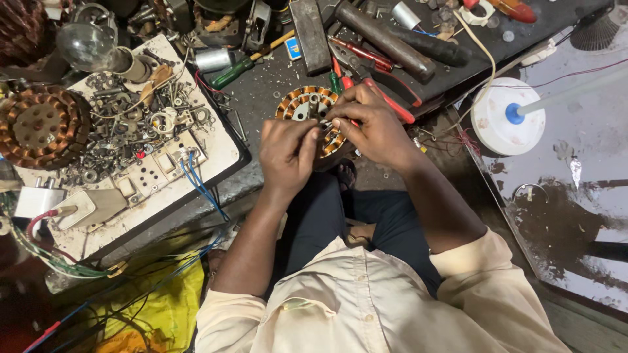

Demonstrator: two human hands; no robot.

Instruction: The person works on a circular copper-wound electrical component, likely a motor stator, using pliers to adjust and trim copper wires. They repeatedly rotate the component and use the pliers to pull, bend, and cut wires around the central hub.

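Hands (330, 140) pinch round, copper-wound stator (307, 108) above gritty dark bench (261, 85).

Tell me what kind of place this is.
Likely an electrical repair workshop: both hands work on a copper-wound stator, a second copper winding lies left, and screwdrivers litter the dark bench.

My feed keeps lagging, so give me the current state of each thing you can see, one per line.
Left hand: gripping the wound coil ring.
Right hand: pinching at the ring's edge.
Coil ring: held up at the bench edge, partly hidden.
Light bulb: unlit, lying on its side.
Tray of screws: full, flat on bench.
White disc: lying flat, rod attached.
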